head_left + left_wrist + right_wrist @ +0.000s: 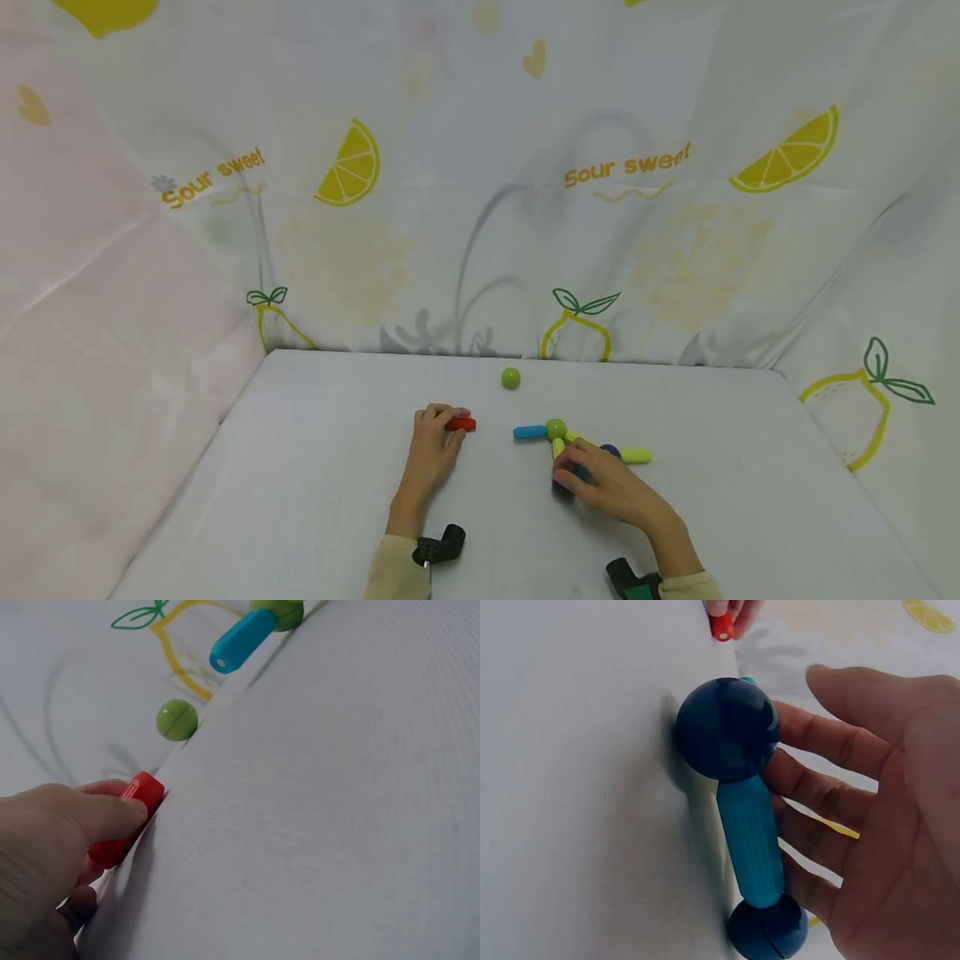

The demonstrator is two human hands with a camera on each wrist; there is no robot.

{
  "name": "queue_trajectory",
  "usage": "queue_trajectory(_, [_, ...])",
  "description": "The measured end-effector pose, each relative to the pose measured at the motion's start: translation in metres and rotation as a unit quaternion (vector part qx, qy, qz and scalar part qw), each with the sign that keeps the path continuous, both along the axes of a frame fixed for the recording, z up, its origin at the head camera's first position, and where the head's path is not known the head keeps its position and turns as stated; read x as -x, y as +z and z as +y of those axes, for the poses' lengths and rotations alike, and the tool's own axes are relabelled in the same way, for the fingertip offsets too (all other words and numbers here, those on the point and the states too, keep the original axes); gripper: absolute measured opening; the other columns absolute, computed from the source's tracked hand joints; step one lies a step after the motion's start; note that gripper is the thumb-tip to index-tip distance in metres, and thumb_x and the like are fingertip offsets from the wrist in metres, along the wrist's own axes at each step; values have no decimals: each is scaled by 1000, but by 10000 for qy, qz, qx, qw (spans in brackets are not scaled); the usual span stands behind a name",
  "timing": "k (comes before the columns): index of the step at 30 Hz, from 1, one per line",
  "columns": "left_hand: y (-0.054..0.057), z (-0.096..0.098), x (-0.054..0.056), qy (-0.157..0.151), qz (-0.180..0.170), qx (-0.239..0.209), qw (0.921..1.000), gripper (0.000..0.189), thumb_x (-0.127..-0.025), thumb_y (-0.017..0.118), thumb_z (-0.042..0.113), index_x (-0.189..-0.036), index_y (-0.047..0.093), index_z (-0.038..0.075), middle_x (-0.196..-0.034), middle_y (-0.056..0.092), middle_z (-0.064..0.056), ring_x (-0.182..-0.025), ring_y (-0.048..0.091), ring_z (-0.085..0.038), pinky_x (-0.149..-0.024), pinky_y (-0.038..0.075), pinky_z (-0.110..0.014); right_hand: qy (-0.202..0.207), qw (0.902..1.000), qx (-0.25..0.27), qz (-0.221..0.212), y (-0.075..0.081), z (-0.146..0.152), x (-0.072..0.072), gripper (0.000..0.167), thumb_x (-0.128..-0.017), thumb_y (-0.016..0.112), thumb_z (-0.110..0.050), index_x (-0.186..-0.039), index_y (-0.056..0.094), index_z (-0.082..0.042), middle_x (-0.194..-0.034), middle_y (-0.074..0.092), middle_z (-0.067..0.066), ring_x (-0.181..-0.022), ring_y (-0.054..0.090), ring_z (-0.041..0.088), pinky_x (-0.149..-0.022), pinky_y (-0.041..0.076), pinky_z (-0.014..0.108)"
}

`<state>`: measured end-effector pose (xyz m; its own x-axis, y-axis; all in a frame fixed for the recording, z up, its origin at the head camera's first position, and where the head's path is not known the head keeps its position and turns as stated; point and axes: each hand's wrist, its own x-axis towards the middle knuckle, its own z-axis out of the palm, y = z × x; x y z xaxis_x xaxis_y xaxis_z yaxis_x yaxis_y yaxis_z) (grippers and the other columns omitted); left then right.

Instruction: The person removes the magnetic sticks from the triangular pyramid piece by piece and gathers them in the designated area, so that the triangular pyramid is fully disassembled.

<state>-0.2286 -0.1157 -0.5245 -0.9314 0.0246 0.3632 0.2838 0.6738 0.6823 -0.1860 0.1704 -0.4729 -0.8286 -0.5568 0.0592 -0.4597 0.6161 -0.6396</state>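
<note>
My left hand pinches a red rod between thumb and fingers, close over the white table. On the right lies a joined piece of balls and rods. My right hand touches it: the fingertips rest along the side of a dark blue ball and a teal rod, with the thumb held apart. A second dark blue ball joins the rod's other end. At the piece's far corner, a green ball bears a blue rod pointing left. Part of the piece is hidden under my right hand.
A loose green ball sits near the back of the white table. A yellow-green rod sticks out from the piece's right side. Lemon-printed cloth hangs behind the table's back edge.
</note>
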Motion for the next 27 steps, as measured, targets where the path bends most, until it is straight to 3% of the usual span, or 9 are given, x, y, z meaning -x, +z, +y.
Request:
queue_trajectory(6, [5,-2,2,-28,139,-285,9995,27,-82,65,2,-107,68,13,-111,55,-12,-105,44,-29,-86,41,-43,-488,9982,292,183,1,-1,6,17,-98,51,-31,-93,61,-19,-83,55,-12,-74,49,1,-68,44,22])
queue_trajectory(11, [19,8,2,26,326,-600,9977,22,-84,63,0,-102,68,11,-106,58,-9,-99,48,-27,-82,42,-37,-961,9899,390,963,-4,-5,14,7,-94,59,-20,-97,62,-16,-90,54,-10,-84,55,5,-76,49,27])
queue_trajectory(15, [31,34,1,-532,96,-533,9971,20,-88,63,6,-106,66,14,-106,60,-6,-96,51,-23,-77,43,-30,-1225,9830,410,1308,-10,-8,22,18,-90,63,-11,-108,62,-10,-105,56,2,-102,58,16,-85,50,39])
queue_trajectory(20, [35,68,-5,-1435,-409,-162,9887,22,-91,62,14,-113,64,15,-114,58,-5,-103,51,-20,-83,46,-32,-1517,9832,240,989,-16,-13,29,34,-90,63,-14,-123,57,-10,-115,58,7,-105,60,24,-86,50,46])
queue_trajectory(23, [31,80,-7,-1658,-479,148,9849,25,-90,63,15,-115,64,14,-116,58,-6,-105,51,-21,-88,46,-36,-1660,9829,81,791,-16,-16,29,34,-90,62,-16,-124,58,-12,-114,59,5,-104,61,24,-84,50,46])
queue_trajectory(27, [23,87,-12,-1572,-575,315,9854,26,-88,66,15,-114,65,16,-114,58,-3,-103,51,-20,-87,47,-34,-1740,9822,-58,706,-16,-17,25,29,-89,65,-18,-118,61,-12,-109,60,3,-99,63,22,-84,51,43])
